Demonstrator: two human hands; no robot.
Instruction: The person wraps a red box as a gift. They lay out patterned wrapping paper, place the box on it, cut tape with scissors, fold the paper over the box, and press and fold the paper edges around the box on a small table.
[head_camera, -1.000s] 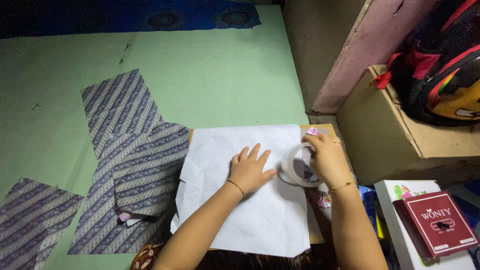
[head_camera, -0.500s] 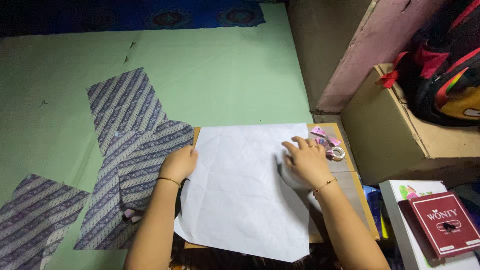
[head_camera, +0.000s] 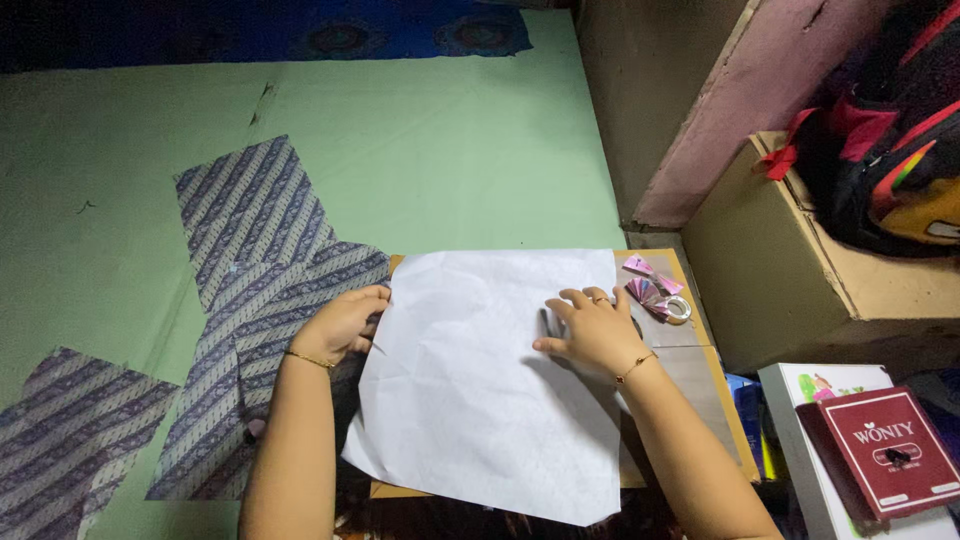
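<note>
1. Lying flat over a brown board (head_camera: 700, 400), a large white sheet of paper (head_camera: 480, 390) is filling the middle of the view; it is sitting slightly askew, with its lower right corner hanging past the board's near edge.
2. The right hand (head_camera: 595, 330) is resting palm down on the sheet's right edge, fingers spread wide and holding nothing, pressing the paper against the board.
3. The left hand (head_camera: 345, 325) is sitting at the sheet's left edge with its fingers curled loosely; they are touching or pinching the paper's rim, though I cannot tell which.
4. Both wrists are wearing thin bracelets.
5. Just beyond the right hand, at the board's far right corner, a small cluster of pink folded pieces (head_camera: 648, 285) is lying beside a roll of clear tape (head_camera: 678, 308), near the fingers but apart from them.
6. Left of the paper, pieces of striped patterned fabric (head_camera: 265, 260) are lying spread on the green floor (head_camera: 430, 130), one of them running under the left hand and touching the board's left side.
7. At the far edge of the floor, a dark blue patterned cloth (head_camera: 300, 35) is lying along the top of the view.
8. To the right, a cardboard box (head_camera: 790, 290) is carrying a dark backpack (head_camera: 890, 150) with red trim.
9. In the lower right corner, a dark red book (head_camera: 885, 450) is lying on a white surface.
</note>
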